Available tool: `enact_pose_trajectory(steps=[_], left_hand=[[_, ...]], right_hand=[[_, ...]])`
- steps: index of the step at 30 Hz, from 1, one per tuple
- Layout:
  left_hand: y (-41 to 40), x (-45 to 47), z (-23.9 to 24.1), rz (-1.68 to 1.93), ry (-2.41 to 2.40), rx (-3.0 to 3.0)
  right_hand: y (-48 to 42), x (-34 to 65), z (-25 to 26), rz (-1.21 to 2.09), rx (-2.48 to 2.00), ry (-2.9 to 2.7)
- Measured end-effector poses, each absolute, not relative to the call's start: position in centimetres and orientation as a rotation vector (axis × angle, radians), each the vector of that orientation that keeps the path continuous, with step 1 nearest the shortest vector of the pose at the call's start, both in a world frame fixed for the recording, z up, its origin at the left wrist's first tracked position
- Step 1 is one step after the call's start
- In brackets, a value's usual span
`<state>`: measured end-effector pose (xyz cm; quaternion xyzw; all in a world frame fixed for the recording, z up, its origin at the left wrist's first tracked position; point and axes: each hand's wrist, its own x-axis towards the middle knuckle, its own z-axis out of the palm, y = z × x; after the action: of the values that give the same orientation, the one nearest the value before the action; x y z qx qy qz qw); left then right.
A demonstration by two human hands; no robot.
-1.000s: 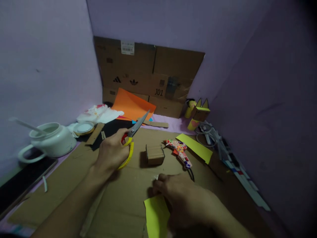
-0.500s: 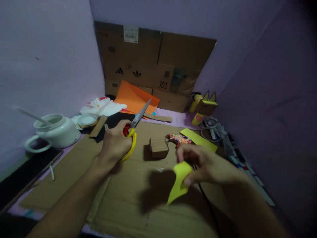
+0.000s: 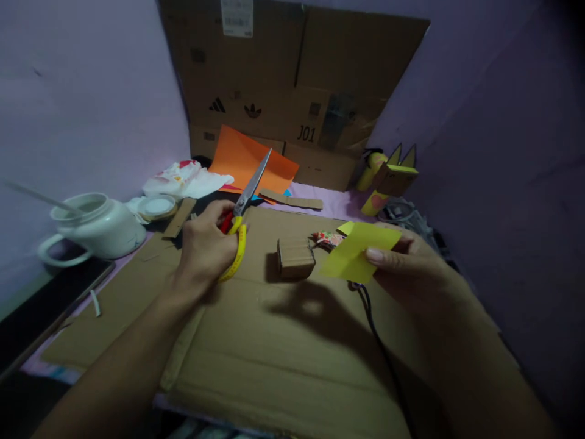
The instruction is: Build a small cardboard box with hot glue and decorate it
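Note:
My left hand (image 3: 203,250) is closed round the yellow and red handles of a pair of scissors (image 3: 242,204), whose shut blades point up and away. My right hand (image 3: 415,271) pinches a piece of yellow paper (image 3: 356,253) and holds it above the flat cardboard sheet (image 3: 274,347). A small cardboard block (image 3: 296,257) sits on the sheet between my hands. Behind the yellow paper a patterned glue gun (image 3: 326,238) is partly hidden, and its black cable (image 3: 379,341) runs toward me.
A white teapot (image 3: 94,228) and a tape roll (image 3: 156,206) stand at the left, with a dark tablet (image 3: 46,308) in front. Orange paper (image 3: 249,161) leans on a brown box (image 3: 292,91) at the back. A cardboard figure (image 3: 393,180) stands at the right.
My right hand has lifted the yellow paper off the cardboard sheet and raised it to the right. The left hand stays on the scissors, blades tilted a little more upright. The view has tipped downward.

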<state>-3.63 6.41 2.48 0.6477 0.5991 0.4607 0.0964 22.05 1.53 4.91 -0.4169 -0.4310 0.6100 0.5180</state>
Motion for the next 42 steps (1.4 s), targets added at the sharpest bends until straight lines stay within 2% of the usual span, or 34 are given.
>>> enact_pose_trajectory(steps=[5, 12, 19, 26, 34, 42], left_hand=[[5.7, -3.0, 2.8, 1.367, 1.619, 1.85], [3.4, -1.6, 4.0, 1.242, 1.248, 1.382], [2.1, -0.6, 4.3, 1.099, 1.154, 1.352], [2.3, -0.4, 3.7, 1.035, 1.098, 1.289], [2.6, -0.4, 3.5, 1.038, 1.108, 1.254], [4.6, -3.2, 4.0, 1.097, 1.136, 1.309]], right_hand=[[1.5, 20.9, 3.8, 1.532, -0.954, -1.076], [1.6, 18.2, 2.6, 1.68, -1.071, -0.995], [0.7, 16.7, 3.0, 1.724, -1.003, -1.029], [0.8, 16.3, 3.0, 1.541, -1.08, -0.954], [0.6, 16.4, 2.6, 1.554, -1.076, -1.063], [2.6, 20.3, 3.2, 1.178, -1.078, -0.877]])
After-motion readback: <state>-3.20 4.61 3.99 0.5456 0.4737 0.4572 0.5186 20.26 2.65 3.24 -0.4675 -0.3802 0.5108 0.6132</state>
